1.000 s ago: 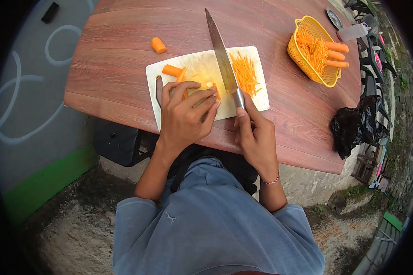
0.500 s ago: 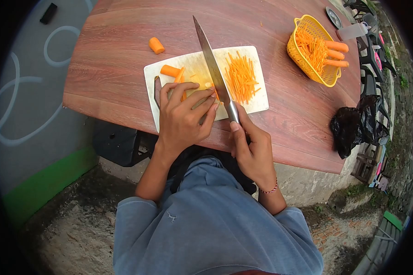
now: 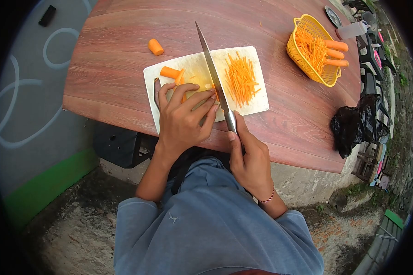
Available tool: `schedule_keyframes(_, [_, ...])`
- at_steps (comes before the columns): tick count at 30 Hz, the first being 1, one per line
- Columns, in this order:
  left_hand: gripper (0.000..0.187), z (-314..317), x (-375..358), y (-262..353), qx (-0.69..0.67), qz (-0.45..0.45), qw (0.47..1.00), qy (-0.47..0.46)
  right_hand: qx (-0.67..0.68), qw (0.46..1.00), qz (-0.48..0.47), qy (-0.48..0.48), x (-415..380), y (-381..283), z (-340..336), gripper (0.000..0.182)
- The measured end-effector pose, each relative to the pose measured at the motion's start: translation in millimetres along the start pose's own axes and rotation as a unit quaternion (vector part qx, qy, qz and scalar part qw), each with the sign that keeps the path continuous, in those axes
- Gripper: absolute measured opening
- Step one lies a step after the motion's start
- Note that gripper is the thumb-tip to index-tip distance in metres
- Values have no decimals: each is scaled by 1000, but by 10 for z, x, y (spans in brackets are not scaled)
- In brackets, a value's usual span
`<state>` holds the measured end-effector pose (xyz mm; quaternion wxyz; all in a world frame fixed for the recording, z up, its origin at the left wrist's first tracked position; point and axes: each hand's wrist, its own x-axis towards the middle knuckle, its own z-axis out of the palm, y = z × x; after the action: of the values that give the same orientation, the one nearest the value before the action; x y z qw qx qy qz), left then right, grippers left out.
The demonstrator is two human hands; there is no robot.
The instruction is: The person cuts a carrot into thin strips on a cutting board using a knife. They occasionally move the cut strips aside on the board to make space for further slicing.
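Observation:
My right hand (image 3: 251, 158) is wrapped round the handle of a large knife (image 3: 213, 68), whose blade stands across the white cutting board (image 3: 257, 103). Just left of the blade, the fingertips of my left hand (image 3: 184, 114) press on a small orange carrot piece, mostly hidden beneath them. A carrot chunk (image 3: 170, 72) and a few slices (image 3: 180, 77) lie by my left fingers. Right of the blade is a pile of thin carrot strips (image 3: 242, 80) on the board.
Beyond the board, a carrot end (image 3: 156, 46) lies on the wooden table (image 3: 124, 78). At the right are a yellow basket (image 3: 303, 57) with carrot strips and whole carrots (image 3: 336, 45), a plastic bottle (image 3: 352, 30), a round metal object (image 3: 333, 17) and a black bag (image 3: 346, 128).
The knife has shifted slightly, its handle a little lower and its tip slightly to the right. My right hand has moved down slightly with it. My left hand is nearly unmoved.

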<state>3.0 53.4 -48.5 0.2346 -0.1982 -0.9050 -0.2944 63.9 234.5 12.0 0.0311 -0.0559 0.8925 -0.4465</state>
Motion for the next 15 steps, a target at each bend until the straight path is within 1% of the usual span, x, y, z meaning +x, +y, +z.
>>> schedule_keyframes(3, [17,7,2,-8,-2,-1,1000,-1,-18,1000,4,-10,27,-5,17,47])
schedule_keyframes(9, [17,2,-13,-7,0,2,1000,-7,-18,1000,-5,18,299,34,111,44])
schedule_keyframes(15, [17,10,-23,5,7,5,1000,-1,43,998,35,-7,327,143,27,43])
